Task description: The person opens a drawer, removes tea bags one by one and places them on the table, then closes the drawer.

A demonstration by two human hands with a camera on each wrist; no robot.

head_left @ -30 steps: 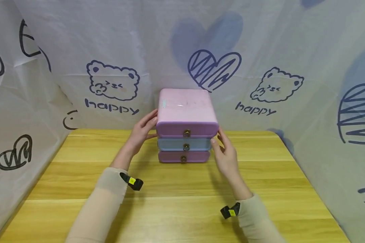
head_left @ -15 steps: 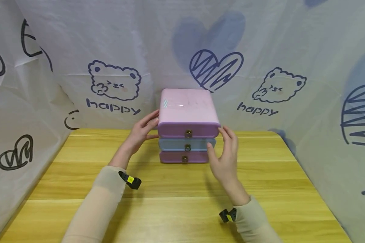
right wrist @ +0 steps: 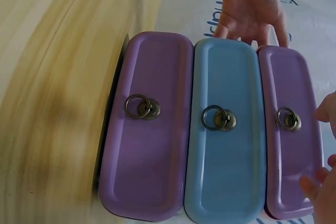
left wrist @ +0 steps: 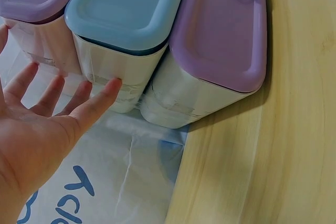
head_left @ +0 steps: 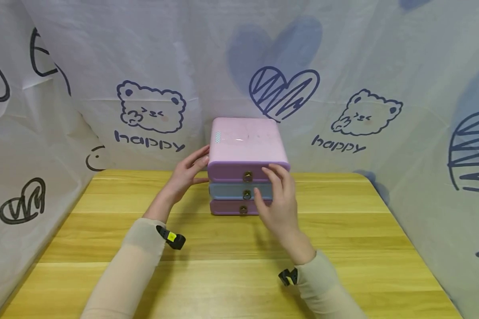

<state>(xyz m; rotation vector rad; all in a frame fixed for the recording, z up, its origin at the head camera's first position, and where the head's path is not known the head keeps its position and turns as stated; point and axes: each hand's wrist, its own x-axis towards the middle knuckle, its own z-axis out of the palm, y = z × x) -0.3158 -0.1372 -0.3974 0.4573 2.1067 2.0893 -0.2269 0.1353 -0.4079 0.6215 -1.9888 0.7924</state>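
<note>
A small three-drawer box with a pale pink top (head_left: 247, 141) stands at the back of the table. Its fronts are a purple top drawer (head_left: 226, 172), a blue middle drawer (right wrist: 227, 171) and a purple bottom drawer (right wrist: 147, 166), all pushed in. Each bears a bronze ring pull (right wrist: 289, 119) at its middle. My left hand (head_left: 185, 175) rests its spread fingertips against the box's left side. In front of the right half of the drawers is my right hand (head_left: 280, 208), fingers loosely bent and holding nothing, fingertips close to the top drawer's front.
The wooden table (head_left: 223, 279) reaches forward from the box. White cloth (head_left: 207, 53) printed with bears and hearts hangs behind it and at both sides. Each wrist wears a black camera (head_left: 175, 240) on a strap.
My right hand has moved left from the box's right side to in front of the drawers. My left hand has kept its place at the left side.
</note>
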